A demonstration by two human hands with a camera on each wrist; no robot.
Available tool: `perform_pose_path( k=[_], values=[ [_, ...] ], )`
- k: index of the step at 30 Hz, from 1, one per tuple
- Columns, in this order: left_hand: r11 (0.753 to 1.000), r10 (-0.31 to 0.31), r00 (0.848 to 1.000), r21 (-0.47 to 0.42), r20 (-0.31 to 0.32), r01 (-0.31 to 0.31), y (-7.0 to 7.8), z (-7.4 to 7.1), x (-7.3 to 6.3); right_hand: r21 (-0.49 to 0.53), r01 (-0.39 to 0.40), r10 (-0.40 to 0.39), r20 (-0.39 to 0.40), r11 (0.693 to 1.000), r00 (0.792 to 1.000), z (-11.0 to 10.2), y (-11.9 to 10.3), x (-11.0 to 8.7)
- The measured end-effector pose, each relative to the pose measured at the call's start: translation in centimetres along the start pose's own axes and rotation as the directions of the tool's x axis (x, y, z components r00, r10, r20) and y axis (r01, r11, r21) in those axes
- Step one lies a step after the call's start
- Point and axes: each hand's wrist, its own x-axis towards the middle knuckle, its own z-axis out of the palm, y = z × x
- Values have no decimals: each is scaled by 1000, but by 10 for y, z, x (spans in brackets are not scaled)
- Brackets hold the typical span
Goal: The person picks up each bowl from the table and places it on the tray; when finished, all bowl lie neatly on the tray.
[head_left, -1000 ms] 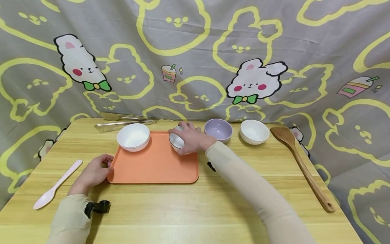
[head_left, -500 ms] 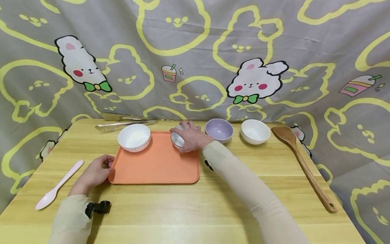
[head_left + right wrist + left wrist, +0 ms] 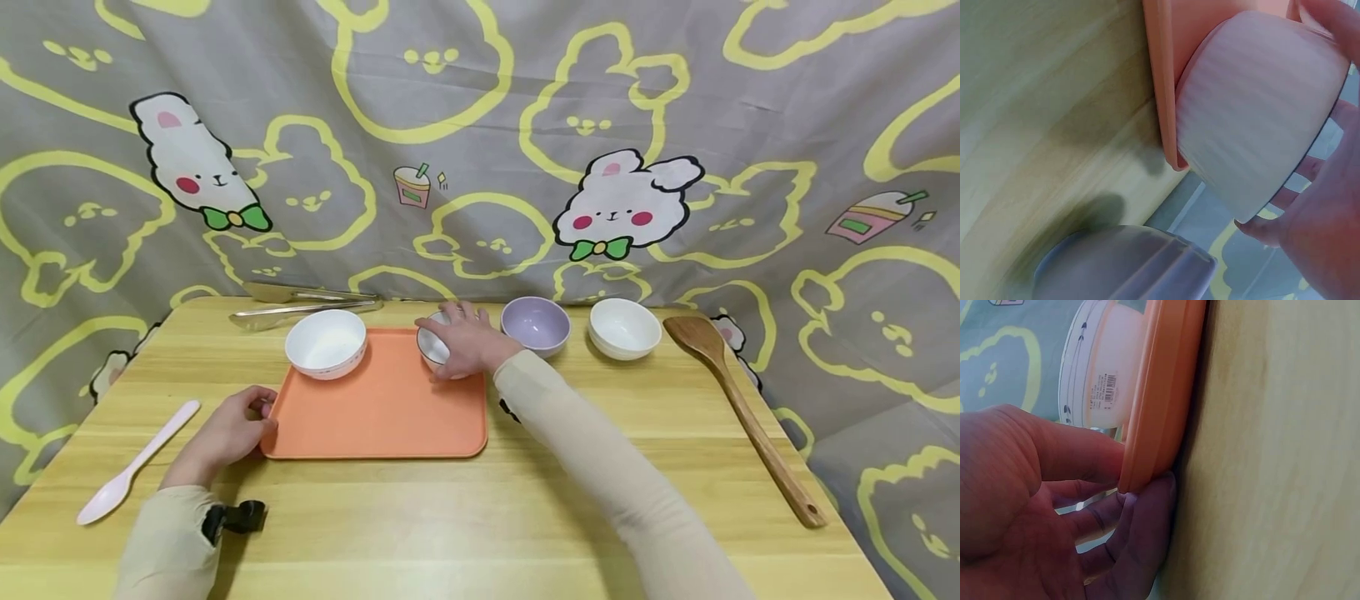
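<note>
On the table lies an orange tray. At its left edge, my left hand pinches the rim; the left wrist view has the thumb above the tray's edge and fingertips beneath it. My right hand spans a white bowl with a dark rim at the tray's back right corner, partly covering it. Seen from the right wrist, ribbed sides of that bowl rest against the tray, with thumb and fingers round its rim. A wider white bowl stands at the tray's back left.
Right of the tray are a purple bowl and another white bowl. A wooden spatula lies at far right, a pale pink spoon at far left. Metal tongs lie behind the wide bowl, near a patterned curtain.
</note>
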Motion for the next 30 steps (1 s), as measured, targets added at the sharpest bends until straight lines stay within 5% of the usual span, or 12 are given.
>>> perform_pose_path(
  k=[8, 16, 30],
  values=[
    [1000, -13, 1000, -6, 14, 14, 1, 0, 0, 76, 9, -3, -81, 997, 997, -2, 6, -20],
    [1000, -2, 1000, 5, 13, 2, 0, -1, 1, -18, -42, 39, -124, 999, 992, -8, 12, -38],
    [1000, 4, 1000, -1, 9, -4, -1, -1, 2, 20, -35, 38, -189, 999, 981, -14, 26, -80]
  ],
)
